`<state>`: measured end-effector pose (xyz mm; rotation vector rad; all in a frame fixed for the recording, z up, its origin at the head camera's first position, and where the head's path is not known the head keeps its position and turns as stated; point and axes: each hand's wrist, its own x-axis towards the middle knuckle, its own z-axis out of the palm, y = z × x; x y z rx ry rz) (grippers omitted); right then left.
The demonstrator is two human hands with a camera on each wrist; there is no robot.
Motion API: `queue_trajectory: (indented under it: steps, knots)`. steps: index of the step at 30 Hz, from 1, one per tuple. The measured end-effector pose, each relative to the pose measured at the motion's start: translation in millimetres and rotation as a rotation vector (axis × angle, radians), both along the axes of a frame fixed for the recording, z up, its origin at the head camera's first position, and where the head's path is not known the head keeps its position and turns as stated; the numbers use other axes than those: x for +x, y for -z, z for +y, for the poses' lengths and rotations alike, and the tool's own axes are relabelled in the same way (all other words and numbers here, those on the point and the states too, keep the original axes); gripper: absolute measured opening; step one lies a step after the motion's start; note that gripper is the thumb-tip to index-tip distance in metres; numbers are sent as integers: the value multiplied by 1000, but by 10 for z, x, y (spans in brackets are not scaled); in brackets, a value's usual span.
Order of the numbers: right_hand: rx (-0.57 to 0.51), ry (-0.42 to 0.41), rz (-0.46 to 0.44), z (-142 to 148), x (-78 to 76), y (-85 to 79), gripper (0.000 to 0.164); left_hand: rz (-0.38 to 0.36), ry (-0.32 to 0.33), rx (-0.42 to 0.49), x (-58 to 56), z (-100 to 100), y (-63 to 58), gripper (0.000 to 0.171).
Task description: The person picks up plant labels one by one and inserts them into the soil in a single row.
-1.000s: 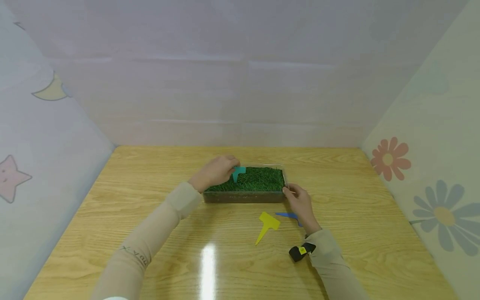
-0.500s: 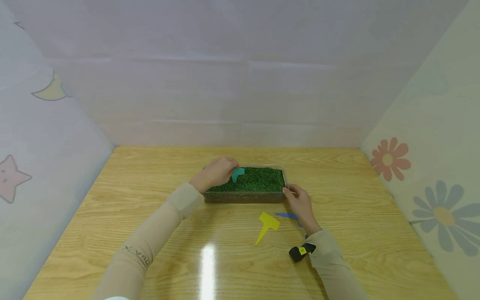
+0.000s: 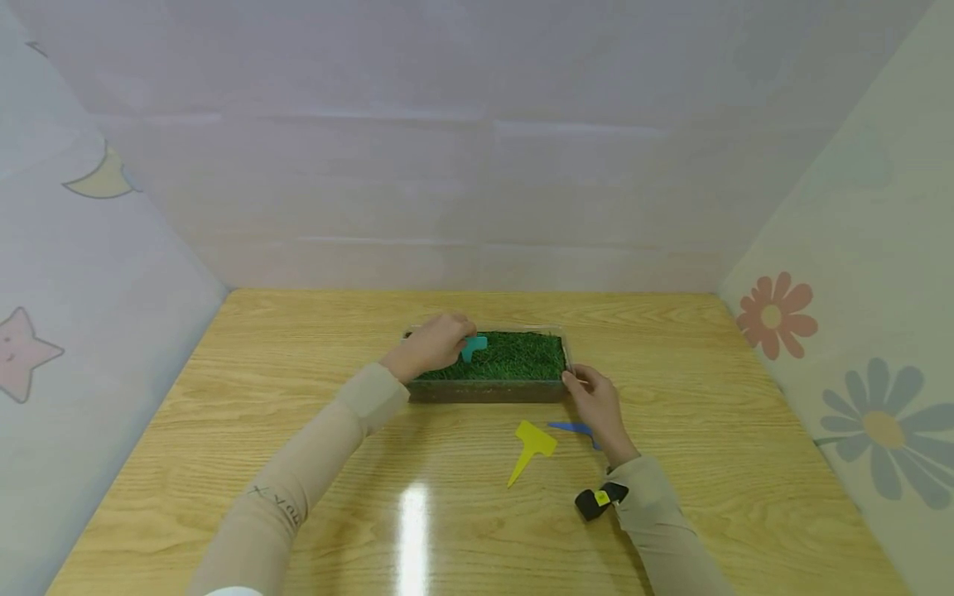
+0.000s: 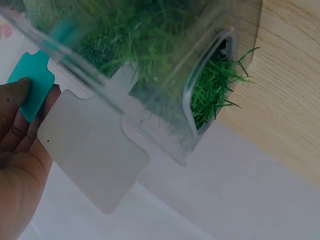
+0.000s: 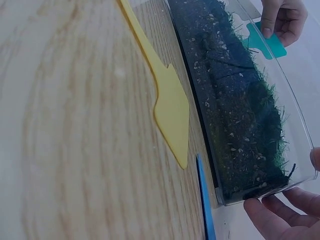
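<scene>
Okay, left hand (image 3: pixel 431 346) pinches teal tag (image 3: pixel 475 343); right hand (image 3: pixel 599 410) grips end of clear box (image 3: pixel 488 393).
Tag's tip probably in grass (image 3: pixel 522 356), hard to see; yellow tag (image 3: pixel 532 443) lies nearby.

Blue marker (image 3: pixel 570 428) partly behind right hand (image 3: pixel 599 410), teal marker stem (image 4: pixel 60 34) blurred through plastic box (image 4: pixel 171 131)

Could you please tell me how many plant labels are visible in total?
4. A teal label is pinched by the left hand, a white label is beside it in the box, and a yellow label and a blue label are on the table. More may be hidden.
</scene>
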<state>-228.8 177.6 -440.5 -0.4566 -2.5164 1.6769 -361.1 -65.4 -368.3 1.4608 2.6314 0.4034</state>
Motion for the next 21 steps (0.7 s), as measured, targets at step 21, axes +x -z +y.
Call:
queue_trajectory:
  steps: [21]
  knots:
    - [-25,-1,-16,8,-3,12,42,21,3,14,-6,19,17,16]
